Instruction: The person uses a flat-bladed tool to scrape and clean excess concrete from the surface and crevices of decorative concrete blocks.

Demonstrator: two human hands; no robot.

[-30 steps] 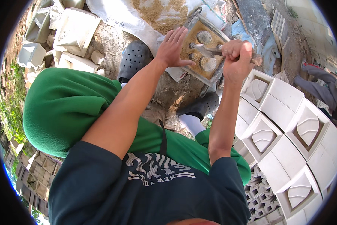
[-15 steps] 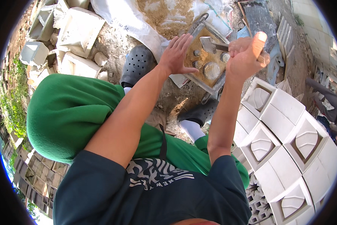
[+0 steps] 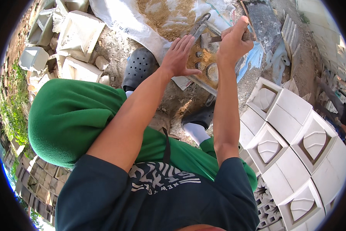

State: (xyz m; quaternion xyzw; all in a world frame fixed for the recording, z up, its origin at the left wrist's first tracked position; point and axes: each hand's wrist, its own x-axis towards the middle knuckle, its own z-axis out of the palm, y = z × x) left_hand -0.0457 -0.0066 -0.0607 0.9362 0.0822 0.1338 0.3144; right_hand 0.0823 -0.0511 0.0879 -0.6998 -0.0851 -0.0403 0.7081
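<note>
Three round pieces (image 3: 212, 71) are showing in the sandy fill (image 3: 205, 58) of the metal-edged frame (image 3: 203, 85), which is lying on the ground between my dark clogs (image 3: 141, 67).

Right hand (image 3: 234, 43): clenching the handle of a short tool (image 3: 206, 39), thumb pointing up, the butt end sticking out past my fist. The tool's squarish metal head is sitting over the fill near the frame's upper corner, beyond the two smaller round pieces.

Left hand (image 3: 178, 57): grasping nothing, fingers spreading at the frame's left edge, palm facing down. From overhead I'm not able to tell whether that palm, or the tool's head, is actually touching.

Handling, as I'm judging it: the head is wanting to meet the fill flat and square, as a tilted corner would be gouging it. Short, even strokes from the wrist are suiting this better than big swings. Near the round pieces I'm wanting lighter pressure, since catching a rim could be shifting it and cracking the fill around it. The left hand is best bracing that left edge, thumb well out of the tool's path.

Beyond the upper corner, a pale sheet (image 3: 123, 23) is carrying more loose sand.
</note>
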